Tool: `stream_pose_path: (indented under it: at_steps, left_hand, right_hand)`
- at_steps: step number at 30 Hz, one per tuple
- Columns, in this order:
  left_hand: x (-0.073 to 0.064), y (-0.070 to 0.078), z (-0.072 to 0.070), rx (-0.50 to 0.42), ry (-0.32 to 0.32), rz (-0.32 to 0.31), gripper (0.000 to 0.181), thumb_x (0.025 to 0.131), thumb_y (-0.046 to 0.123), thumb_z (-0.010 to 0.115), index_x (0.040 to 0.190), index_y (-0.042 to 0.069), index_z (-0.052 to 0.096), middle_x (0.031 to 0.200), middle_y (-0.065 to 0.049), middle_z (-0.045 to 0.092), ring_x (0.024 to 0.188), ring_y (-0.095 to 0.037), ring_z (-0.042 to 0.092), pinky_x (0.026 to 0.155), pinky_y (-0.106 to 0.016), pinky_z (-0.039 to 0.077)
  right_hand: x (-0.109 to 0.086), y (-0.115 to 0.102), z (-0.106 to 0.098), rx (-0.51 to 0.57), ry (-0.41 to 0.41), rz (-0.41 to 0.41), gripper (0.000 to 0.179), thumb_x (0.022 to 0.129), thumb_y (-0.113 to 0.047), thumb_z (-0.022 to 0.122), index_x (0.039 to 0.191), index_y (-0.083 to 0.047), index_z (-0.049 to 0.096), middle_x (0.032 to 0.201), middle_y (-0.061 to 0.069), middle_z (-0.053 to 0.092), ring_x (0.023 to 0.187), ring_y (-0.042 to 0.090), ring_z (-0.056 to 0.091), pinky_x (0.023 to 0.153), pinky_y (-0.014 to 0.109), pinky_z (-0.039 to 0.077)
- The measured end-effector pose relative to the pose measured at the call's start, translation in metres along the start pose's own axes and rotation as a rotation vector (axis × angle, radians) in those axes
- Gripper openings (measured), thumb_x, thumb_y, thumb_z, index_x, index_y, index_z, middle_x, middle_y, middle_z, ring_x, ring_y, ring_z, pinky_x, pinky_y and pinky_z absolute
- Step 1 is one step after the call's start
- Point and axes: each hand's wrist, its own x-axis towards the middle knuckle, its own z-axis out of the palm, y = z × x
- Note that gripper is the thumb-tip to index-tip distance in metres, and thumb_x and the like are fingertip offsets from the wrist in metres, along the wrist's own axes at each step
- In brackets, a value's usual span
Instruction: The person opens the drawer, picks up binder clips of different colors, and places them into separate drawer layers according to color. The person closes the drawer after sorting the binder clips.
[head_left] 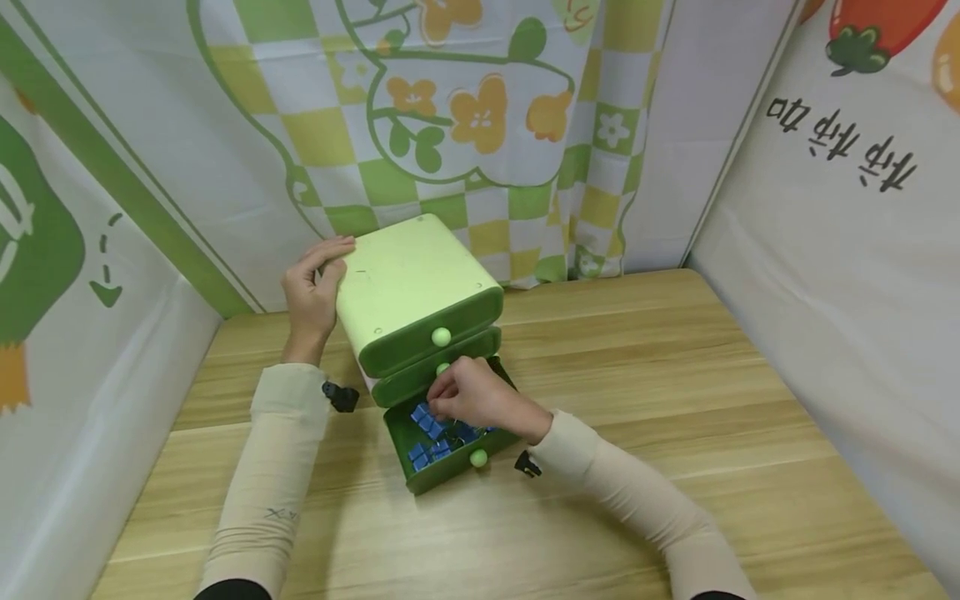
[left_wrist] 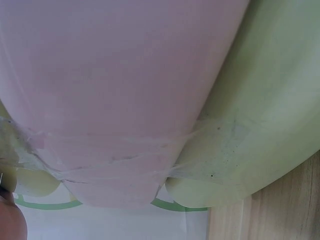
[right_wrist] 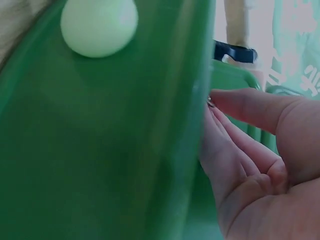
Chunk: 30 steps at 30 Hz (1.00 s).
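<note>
A small chest of drawers (head_left: 420,275) with a light green top and dark green fronts stands on the table. My left hand (head_left: 309,287) rests against its left side, fingertips at the top edge. Its bottom drawer (head_left: 408,479) is pulled out, and several blue binder clips (head_left: 427,421) lie inside. Over that drawer, my right hand (head_left: 480,396) pinches a small thing with a metal glint (right_wrist: 210,102) between thumb and fingers, apparently a binder clip; most of it is hidden. In the left wrist view, the chest's pink and pale green side (left_wrist: 120,100) fills most of the picture.
The middle drawer (head_left: 401,387) sticks out slightly; the top one (head_left: 405,346) is closed. A pale round knob (right_wrist: 99,25) is on the bottom drawer's front. Behind the wooden table (head_left: 637,400) hangs a checked, printed cloth (head_left: 322,142).
</note>
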Motion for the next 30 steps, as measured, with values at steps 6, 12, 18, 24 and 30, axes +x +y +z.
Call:
stream_pose_path:
  at_steps: [6,12,18,24,30]
  left_hand:
    - [0.001,-0.001,-0.001,0.014,0.000,-0.009,0.025,0.098,-0.003,0.056,0.108,-0.012,0.078,0.122,-0.032,0.073,0.128,-0.040,0.065,0.116,-0.027,0.046]
    - [0.000,-0.003,-0.001,0.021,-0.001,-0.011,0.026,0.098,-0.001,0.056,0.109,-0.012,0.077,0.123,-0.031,0.072,0.128,-0.040,0.065,0.115,-0.025,0.046]
    - [0.000,-0.003,0.000,0.007,-0.012,-0.013,0.026,0.099,-0.003,0.056,0.110,-0.012,0.077,0.124,-0.032,0.072,0.130,-0.042,0.063,0.116,-0.026,0.046]
    - [0.000,-0.001,0.000,0.011,-0.010,-0.023,0.026,0.099,-0.003,0.055,0.110,-0.012,0.077,0.125,-0.032,0.072,0.131,-0.040,0.063,0.117,-0.027,0.045]
    - [0.000,0.000,0.001,0.010,0.000,-0.024,0.026,0.098,-0.002,0.056,0.109,-0.013,0.077,0.125,-0.032,0.071,0.130,-0.040,0.063,0.117,-0.027,0.045]
  right_hand:
    - [-0.001,-0.003,0.002,-0.107,0.034,-0.043,0.015,0.097,-0.007,0.074,0.106,0.000,0.083,0.100,0.009,0.083,0.084,0.007,0.075,0.071,0.017,0.059]
    - [-0.009,-0.005,-0.008,-0.155,0.127,-0.107,0.011,0.095,-0.009,0.077,0.100,-0.001,0.083,0.095,0.010,0.083,0.086,0.016,0.080,0.072,0.016,0.060]
    - [-0.034,-0.013,-0.022,-0.225,0.173,-0.121,0.011,0.096,-0.013,0.077,0.094,-0.003,0.082,0.089,0.008,0.082,0.076,0.011,0.077,0.067,0.018,0.060]
    - [-0.064,-0.017,-0.021,-0.410,0.112,-0.142,0.031,0.097,-0.022,0.078,0.068,-0.015,0.074,0.061,-0.008,0.066,0.049,-0.005,0.049,0.047,0.012,0.040]
    - [-0.086,-0.011,0.000,-0.683,0.048,-0.151,0.056,0.096,-0.031,0.077,0.056,-0.021,0.040,0.054,-0.013,0.030,0.048,0.001,0.027,0.042,0.016,0.025]
